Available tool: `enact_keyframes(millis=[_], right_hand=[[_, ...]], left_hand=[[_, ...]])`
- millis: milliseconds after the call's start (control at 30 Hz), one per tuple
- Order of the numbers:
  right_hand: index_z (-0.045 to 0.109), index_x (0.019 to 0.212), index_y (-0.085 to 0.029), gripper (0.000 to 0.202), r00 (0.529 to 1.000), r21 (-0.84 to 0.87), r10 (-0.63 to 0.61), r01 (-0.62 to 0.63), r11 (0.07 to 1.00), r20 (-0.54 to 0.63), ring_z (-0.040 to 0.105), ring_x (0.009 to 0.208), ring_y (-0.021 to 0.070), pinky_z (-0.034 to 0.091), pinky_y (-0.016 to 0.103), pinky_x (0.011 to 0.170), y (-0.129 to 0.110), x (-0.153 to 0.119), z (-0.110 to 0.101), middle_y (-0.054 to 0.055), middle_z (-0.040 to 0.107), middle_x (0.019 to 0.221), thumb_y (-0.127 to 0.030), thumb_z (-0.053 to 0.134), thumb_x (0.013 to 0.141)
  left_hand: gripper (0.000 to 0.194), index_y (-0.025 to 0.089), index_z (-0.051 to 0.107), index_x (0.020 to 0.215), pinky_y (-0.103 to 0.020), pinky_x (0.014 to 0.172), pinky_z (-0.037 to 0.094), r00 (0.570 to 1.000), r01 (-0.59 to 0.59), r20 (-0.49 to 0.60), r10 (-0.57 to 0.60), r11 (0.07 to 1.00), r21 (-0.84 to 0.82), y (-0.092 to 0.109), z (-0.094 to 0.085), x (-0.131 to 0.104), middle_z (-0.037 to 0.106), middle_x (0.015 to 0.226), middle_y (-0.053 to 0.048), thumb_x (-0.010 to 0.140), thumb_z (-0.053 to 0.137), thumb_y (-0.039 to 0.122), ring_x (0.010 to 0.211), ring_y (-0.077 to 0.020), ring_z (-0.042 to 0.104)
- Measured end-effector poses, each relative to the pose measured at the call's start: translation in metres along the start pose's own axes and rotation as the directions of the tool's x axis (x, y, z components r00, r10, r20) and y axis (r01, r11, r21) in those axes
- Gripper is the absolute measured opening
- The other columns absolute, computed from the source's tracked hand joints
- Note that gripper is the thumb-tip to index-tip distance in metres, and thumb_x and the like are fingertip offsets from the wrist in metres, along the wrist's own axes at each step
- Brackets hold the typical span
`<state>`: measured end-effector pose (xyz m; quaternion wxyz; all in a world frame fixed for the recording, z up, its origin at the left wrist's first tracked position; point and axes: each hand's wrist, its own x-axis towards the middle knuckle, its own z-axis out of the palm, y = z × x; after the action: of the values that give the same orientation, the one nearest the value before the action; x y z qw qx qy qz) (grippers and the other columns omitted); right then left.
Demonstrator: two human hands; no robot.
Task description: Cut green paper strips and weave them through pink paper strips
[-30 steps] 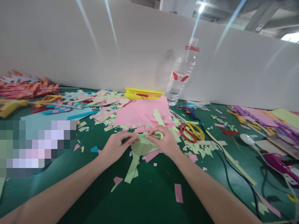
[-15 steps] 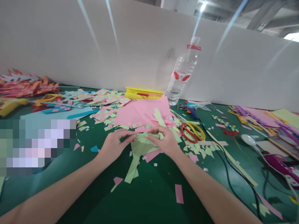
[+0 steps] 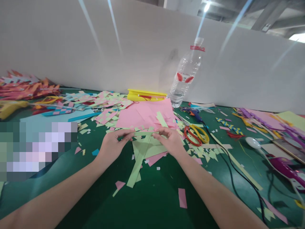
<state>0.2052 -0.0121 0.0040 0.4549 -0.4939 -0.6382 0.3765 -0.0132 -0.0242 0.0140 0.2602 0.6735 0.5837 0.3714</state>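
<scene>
Between my two hands a narrow pale green paper strip [image 3: 144,134] is stretched level, slightly bowed. My left hand [image 3: 113,144] pinches its left end between thumb and fingers. The right end is pinched the same way by my right hand [image 3: 172,140]. Just below the strip lie more light green paper pieces [image 3: 140,152], one of them a long strip slanting toward me. Pink paper sheets [image 3: 133,112] spread out behind my hands. Scissors with red and yellow handles [image 3: 196,135] rest to the right of my right hand.
A tilted plastic bottle [image 3: 184,79] leans against the white partition [image 3: 95,47]. A blue glue gun [image 3: 195,114] trails a black cord along the right side. Paper scraps litter the green table [image 3: 152,203]. Woven paper pieces [image 3: 109,103] are heaped at back left, near a yellow-handled tool [image 3: 11,108].
My hands have moved slightly apart and up. The green strip is now lifted and stretched between them, above the other green paper pieces, which stay in place.
</scene>
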Motion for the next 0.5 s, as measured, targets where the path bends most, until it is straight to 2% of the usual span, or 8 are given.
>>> enact_keyframes(millis=[167,333,400,500], right_hand=[[0.07,0.078,-0.019,0.019,1.0,0.055,-0.008,0.008,0.998,0.002,0.065,0.064,0.0146,0.052,0.028,0.064,-0.006,-0.001,0.0,0.002,0.069,0.068,-0.037,0.064,0.073],[0.071,0.081,-0.017,0.024,0.999,0.007,-0.001,0.001,1.0,-0.05,0.061,0.051,0.0136,0.049,0.026,0.052,-0.011,-0.002,-0.004,0.002,0.068,0.059,-0.038,0.063,0.073],[0.069,0.088,-0.015,0.03,0.993,-0.033,0.024,-0.028,0.999,-0.118,0.06,0.048,0.0138,0.048,0.026,0.049,-0.007,-0.001,-0.007,0.002,0.067,0.057,-0.041,0.06,0.076],[0.057,0.113,-0.014,0.042,0.974,-0.178,0.048,-0.089,0.98,-0.222,0.061,0.05,0.0163,0.046,0.027,0.048,-0.001,0.001,-0.011,0.002,0.068,0.057,-0.04,0.054,0.08]], left_hand=[[0.036,0.022,0.072,0.092,-0.025,0.051,0.044,0.999,0.019,-0.037,-0.018,1.0,0.025,-0.001,0.001,0.001,0.069,0.064,-0.001,0.078,0.052,0.049,0.063,-0.0198,0.062],[0.033,0.021,0.07,0.089,-0.025,0.056,0.047,0.999,0.006,-0.048,-0.007,1.0,-0.031,-0.001,0.001,-0.001,0.069,0.064,-0.001,0.078,0.054,0.048,0.064,-0.0187,0.063],[0.033,0.02,0.066,0.095,-0.026,0.062,0.049,0.996,-0.031,-0.086,0.026,0.998,-0.058,0.0,-0.001,-0.002,0.07,0.07,-0.001,0.082,0.052,0.046,0.066,-0.0178,0.064],[0.037,0.019,0.055,0.113,-0.028,0.07,0.05,0.986,-0.128,-0.114,0.123,0.991,-0.041,0.001,-0.004,-0.002,0.071,0.082,-0.004,0.086,0.047,0.043,0.077,-0.0185,0.065]])
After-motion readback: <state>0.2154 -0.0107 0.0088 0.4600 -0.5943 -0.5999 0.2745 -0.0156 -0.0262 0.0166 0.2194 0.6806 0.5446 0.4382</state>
